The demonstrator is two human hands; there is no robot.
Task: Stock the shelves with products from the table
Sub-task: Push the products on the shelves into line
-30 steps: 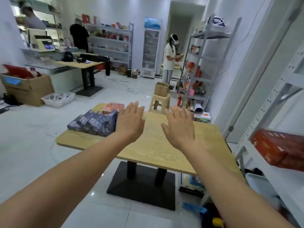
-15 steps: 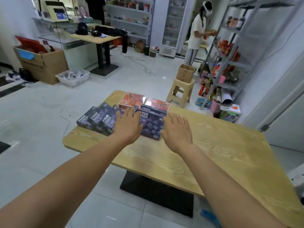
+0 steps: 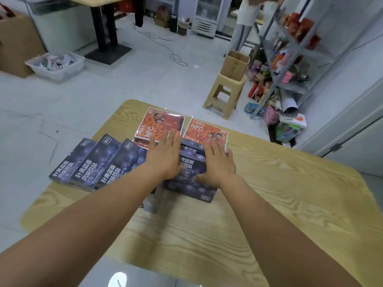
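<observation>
While both forearms reach over the near table [image 3: 279,204], the left hand [image 3: 163,158] and the right hand [image 3: 217,164] lie flat with straight fingers, holding nothing, on or just above the dark blue box [image 3: 189,186] in the middle; contact I cannot tell. Its long axis runs away from the person, one hand at each flank, equally near. On its left crowd three blue boxes [image 3: 93,162]; to the right is open wood. Just behind it lie two orange boxes [image 3: 159,125]. Far right stands a shelf rack [image 3: 292,88].
</observation>
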